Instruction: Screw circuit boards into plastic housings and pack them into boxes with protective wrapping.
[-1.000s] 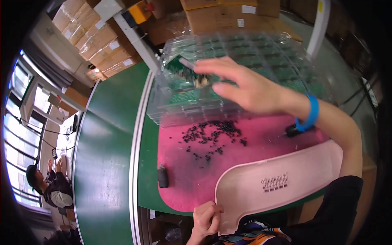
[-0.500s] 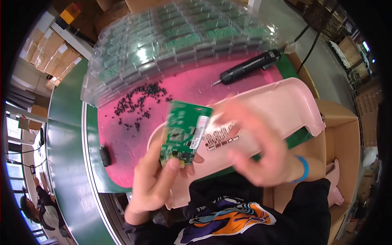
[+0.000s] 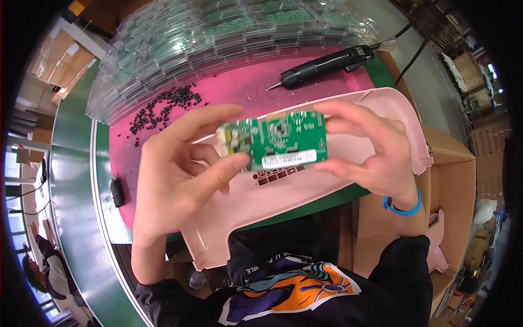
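Observation:
A green circuit board with a white label strip is held level above a pink plastic shell. My left hand grips its left end, the thumb on the near corner beside the pale connectors. The right end lies between the thumb and fingers of my right hand, which wears a blue wristband. Below the board, part of a slotted grille shows in the shell; the rest of that area is hidden by the board.
Behind stand stacked clear plastic trays with green boards inside. A black electric screwdriver and many small black screws lie on the pink mat. A cardboard box is at the right. Another person appears far left.
The circuit board has been turned from upright to lengthwise and raised slightly to the right. My right hand, apart from it before, now holds its right end.

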### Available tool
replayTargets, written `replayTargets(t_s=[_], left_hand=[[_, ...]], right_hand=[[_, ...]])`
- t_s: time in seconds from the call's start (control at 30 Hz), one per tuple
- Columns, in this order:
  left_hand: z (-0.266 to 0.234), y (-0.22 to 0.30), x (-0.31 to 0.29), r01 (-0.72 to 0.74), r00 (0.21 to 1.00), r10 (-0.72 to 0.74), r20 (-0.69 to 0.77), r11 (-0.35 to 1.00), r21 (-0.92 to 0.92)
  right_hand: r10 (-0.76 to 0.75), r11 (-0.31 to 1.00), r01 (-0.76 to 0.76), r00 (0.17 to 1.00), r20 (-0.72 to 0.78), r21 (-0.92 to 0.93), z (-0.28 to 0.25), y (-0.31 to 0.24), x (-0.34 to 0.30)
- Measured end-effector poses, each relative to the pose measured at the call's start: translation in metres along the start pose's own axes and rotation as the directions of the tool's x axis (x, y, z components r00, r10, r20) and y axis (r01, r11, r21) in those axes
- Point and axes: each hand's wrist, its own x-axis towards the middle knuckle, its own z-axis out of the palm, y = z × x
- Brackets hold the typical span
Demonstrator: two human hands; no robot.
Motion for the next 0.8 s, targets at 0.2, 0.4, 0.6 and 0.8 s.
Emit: replayTargets(t_s=[0.2, 0.4, 0.6, 0.8], left_hand=[[0.01, -0.016, 0.01, 0.008, 1.0, 0.0, -0.025, 0.944, 0.33], [0.018, -0.046, 0.012, -0.277, 0.96, 0.243, 0.136, 0.777, 0.566], [0.024, -0.05, 0.009, -0.258, 0.963, 0.242, 0.12, 0.7, 0.666], [0.024, -0.051, 0.011, -0.242, 0.967, 0.227, 0.112, 0.7, 0.672]], right_hand=[[0.181, 0.972, -0.195, 0.977, 0.11, 0.134, 0.007, 0.024, -0.015], [0.197, 0.964, -0.24, 0.935, 0.294, 0.118, 0.025, 0.047, -0.029], [0.183, 0.979, -0.202, 0.933, 0.31, 0.033, 0.029, 0.049, -0.027], [0.184, 0.981, -0.195, 0.939, 0.29, 0.007, 0.032, 0.049, -0.028]])
